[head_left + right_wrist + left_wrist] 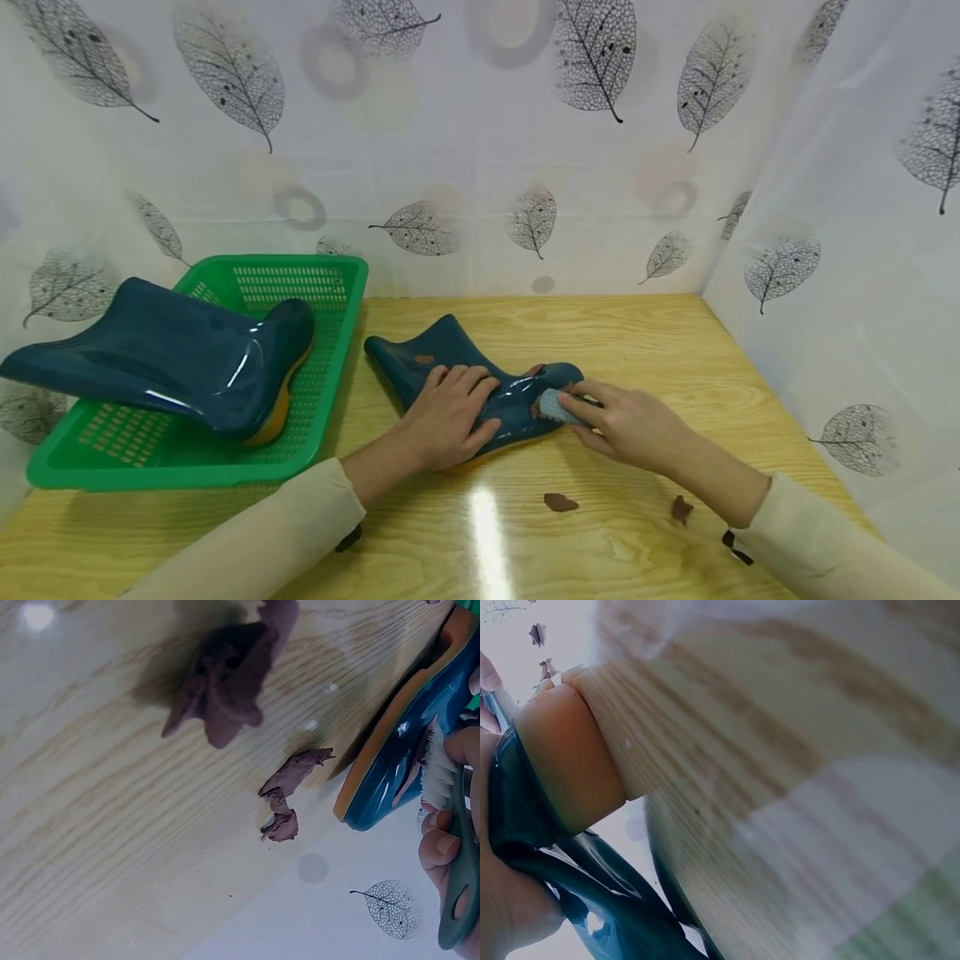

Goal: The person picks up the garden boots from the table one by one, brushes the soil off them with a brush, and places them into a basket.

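Note:
A dark blue rain boot (517, 407) with an orange sole lies on its side on the table, toe to the right. Brown patches cling to its toe and shaft. My left hand (448, 421) holds the boot at the ankle, fingers across the top and thumb spread toward the toe. In my right hand (637, 429) is a scrub brush (557, 406), gripped with its bristles against the toe. The right wrist view shows its white bristles (436, 769) and green handle (461, 892). Beside my left hand in the left wrist view is the orange sole (570, 754).
At left stands a green plastic basket (330, 367) with a second blue boot (180, 350) lying across it. Brown mud-like scraps, including a flat piece (560, 502) and a crumpled piece (681, 509), lie on the wooden table (615, 333). A leaf-patterned curtain (465, 158) encloses the table.

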`<state>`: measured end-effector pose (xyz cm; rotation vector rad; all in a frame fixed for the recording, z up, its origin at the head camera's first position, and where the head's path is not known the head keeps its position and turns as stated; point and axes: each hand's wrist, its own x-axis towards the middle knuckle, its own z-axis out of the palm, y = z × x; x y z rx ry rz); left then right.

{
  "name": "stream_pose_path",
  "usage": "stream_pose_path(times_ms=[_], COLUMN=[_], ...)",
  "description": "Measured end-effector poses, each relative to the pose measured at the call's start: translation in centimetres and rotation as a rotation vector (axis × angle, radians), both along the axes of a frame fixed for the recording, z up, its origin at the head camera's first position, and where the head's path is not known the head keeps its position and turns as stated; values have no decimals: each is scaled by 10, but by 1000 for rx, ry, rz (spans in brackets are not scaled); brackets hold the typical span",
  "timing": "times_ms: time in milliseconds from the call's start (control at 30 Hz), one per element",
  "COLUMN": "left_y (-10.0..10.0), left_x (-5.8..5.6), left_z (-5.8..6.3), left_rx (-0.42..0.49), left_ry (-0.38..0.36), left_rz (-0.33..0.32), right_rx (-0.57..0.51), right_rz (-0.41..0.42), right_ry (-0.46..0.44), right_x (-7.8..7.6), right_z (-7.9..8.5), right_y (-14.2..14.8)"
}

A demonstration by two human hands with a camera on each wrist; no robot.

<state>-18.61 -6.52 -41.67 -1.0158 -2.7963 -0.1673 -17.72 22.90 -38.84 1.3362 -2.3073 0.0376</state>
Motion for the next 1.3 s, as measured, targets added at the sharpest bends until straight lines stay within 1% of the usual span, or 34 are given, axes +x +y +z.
stream_pose_path(times_ms=[433, 867, 1067, 1200, 1300], left_y=[-1, -1, -1, -2, 0], left_x=[1, 0, -1, -1, -1], left_z=[1, 0, 0, -1, -1], left_rx=[1, 16, 17, 15, 17], left_ry=[6, 12, 9, 9, 9], left_rz=[7, 7, 9, 13, 13], right_rx=[-9, 47, 38, -7, -43], right_rz=[16, 4, 21, 51, 85], right_ry=[-21, -19, 5, 28, 71], right_x=[1, 5, 6, 5, 4], right_z=[-4, -1, 1, 2, 1], right_y=[4, 7, 11, 13, 10])
